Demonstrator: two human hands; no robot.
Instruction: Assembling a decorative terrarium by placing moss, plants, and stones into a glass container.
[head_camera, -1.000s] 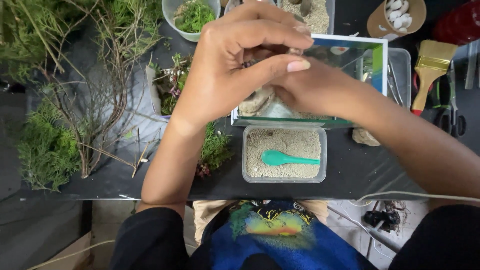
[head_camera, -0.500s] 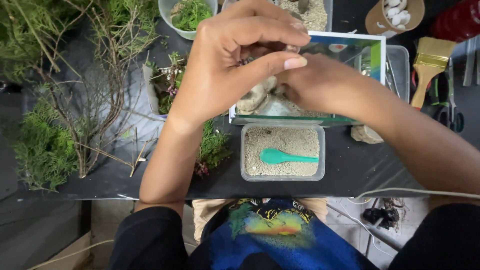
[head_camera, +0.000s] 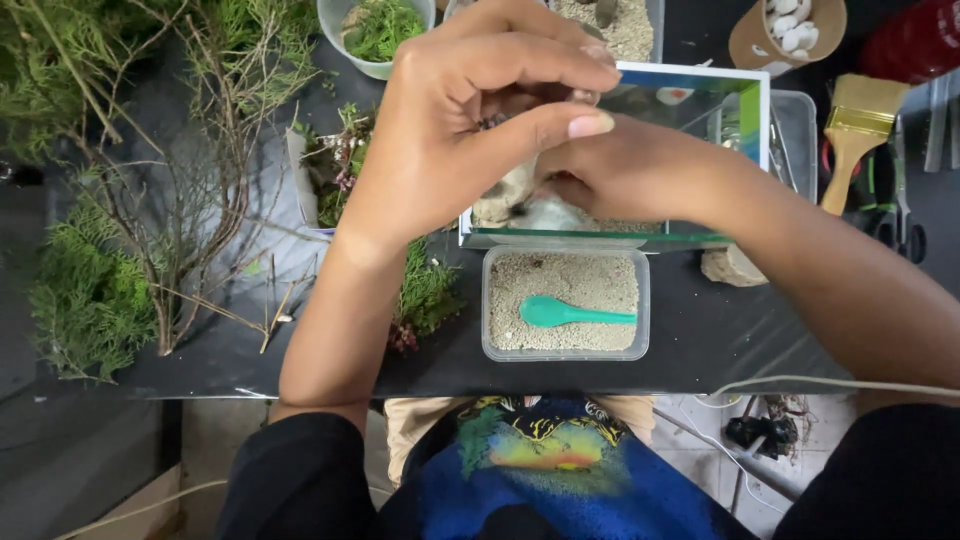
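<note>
Left hand (head_camera: 470, 140) hovers over the glass tank (head_camera: 700, 110), fingers (head_camera: 560, 125) pinched together on small dark bits. Right hand (head_camera: 625, 170) reaches down inside the tank by the pale rocks (head_camera: 505, 195); can't tell its grip. Sand tub (head_camera: 565, 305) with teal spoon (head_camera: 570, 315) sits just in front on the desk (head_camera: 720, 340).

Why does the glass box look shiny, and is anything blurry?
Head view: the clear glass tank mirrors coloured light on its far wall; the left hand, close to the camera, looks slightly soft; the teal plastic spoon in the clear tub of sand stays sharp; lighting is even, shadows faint.
</note>
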